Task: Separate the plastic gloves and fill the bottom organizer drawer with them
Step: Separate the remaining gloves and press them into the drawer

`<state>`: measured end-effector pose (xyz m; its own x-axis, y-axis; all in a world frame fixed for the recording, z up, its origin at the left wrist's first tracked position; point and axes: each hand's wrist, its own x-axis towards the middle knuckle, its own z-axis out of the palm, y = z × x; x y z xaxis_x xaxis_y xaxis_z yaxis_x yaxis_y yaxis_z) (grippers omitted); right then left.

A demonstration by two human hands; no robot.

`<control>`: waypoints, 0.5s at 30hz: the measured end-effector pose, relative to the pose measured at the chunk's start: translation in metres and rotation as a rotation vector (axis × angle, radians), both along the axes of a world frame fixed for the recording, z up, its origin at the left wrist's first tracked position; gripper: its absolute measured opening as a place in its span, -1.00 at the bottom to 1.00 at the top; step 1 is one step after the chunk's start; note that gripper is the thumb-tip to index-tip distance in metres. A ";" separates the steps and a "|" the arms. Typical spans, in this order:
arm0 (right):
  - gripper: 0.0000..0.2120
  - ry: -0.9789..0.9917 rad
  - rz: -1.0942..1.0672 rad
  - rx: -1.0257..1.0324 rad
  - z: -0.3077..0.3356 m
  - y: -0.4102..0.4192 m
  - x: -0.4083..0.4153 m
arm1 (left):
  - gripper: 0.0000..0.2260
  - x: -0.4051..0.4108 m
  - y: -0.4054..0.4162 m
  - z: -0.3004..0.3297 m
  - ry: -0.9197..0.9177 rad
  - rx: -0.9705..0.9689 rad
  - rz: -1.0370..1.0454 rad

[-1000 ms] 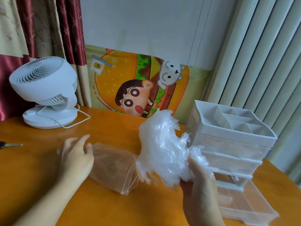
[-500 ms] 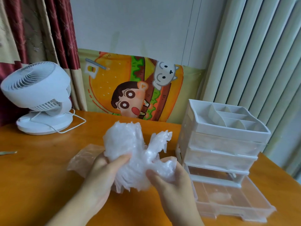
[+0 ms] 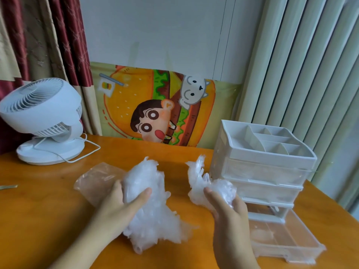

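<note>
A: Gloves – where are they rn?

B: Two clumps, both held above the table. Going L to R: at the far L edge there's a thin metal bit, can't tell what. Behind it a white fan w/ its cord looping on the wood. Then a clear plastic bag lying flat, partly behind the L clump.

A: And the hands?

B: Left hand grips the big clump, thumb across the front, fingers curled round the back. The clump's bottom fringe hangs down close to the tabletop, can't tell if it touches.

A: Right?

B: Right hand holds the small clump, fingers curled round it, thumb pressed on the near side. A bare gap of table shows btw the two clumps, so they're apart.

A: Behind them?

B: Cartoon poster leaning at the wall, curtain to its L.

A: Organizer?

B: White organizer stands on the R, just beside the small clump; divided tray on top, two upper drawers pushed in. Bottom drawer is pulled out toward the cam, clear plastic. No gloves in it that I can make out. Pale blinds behind on the far R.
</note>
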<state>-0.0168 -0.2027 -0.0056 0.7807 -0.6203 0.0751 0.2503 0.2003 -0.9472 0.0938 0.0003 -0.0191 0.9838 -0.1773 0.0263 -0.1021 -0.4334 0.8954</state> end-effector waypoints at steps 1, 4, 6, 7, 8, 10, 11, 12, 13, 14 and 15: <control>-0.66 -0.062 0.054 0.131 0.002 -0.002 -0.001 | -0.16 0.001 0.002 0.000 -0.039 0.075 0.030; -0.83 -0.197 0.288 0.347 0.013 -0.007 -0.004 | -0.23 -0.005 0.005 0.008 -0.306 0.160 0.155; -0.84 -0.224 0.385 0.363 0.011 -0.007 -0.005 | -0.41 -0.013 0.004 0.016 -0.481 0.014 0.129; -0.80 -0.228 0.420 0.354 0.011 -0.005 -0.004 | -0.43 -0.020 0.001 0.021 -0.425 -0.158 0.046; -0.73 -0.231 0.458 0.333 0.010 -0.004 -0.003 | -0.41 -0.027 -0.003 0.026 -0.293 -0.345 -0.091; -0.65 -0.229 0.523 0.280 0.008 0.001 -0.002 | -0.38 -0.037 -0.016 0.027 0.040 -0.605 -0.370; -0.63 -0.216 0.544 0.245 0.006 0.003 -0.001 | -0.44 -0.041 -0.021 0.025 0.129 -0.670 -0.456; -0.60 -0.200 0.561 0.208 0.006 0.005 -0.001 | -0.54 -0.044 -0.025 0.025 0.174 -0.724 -0.486; -0.58 -0.179 0.563 0.178 0.004 0.007 -0.001 | -0.61 -0.046 -0.027 0.023 0.186 -0.756 -0.457; -0.55 -0.155 0.539 0.151 0.004 0.009 0.000 | -0.61 -0.045 -0.028 0.021 0.178 -0.769 -0.401; -0.52 -0.132 0.494 0.125 0.003 0.009 0.001 | -0.59 -0.044 -0.027 0.022 0.143 -0.747 -0.340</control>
<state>-0.0161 -0.1932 -0.0022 0.9713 -0.1913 0.1412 0.2127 0.4337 -0.8756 0.0496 -0.0268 0.0027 0.8825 -0.4509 0.1336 0.0167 0.3139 0.9493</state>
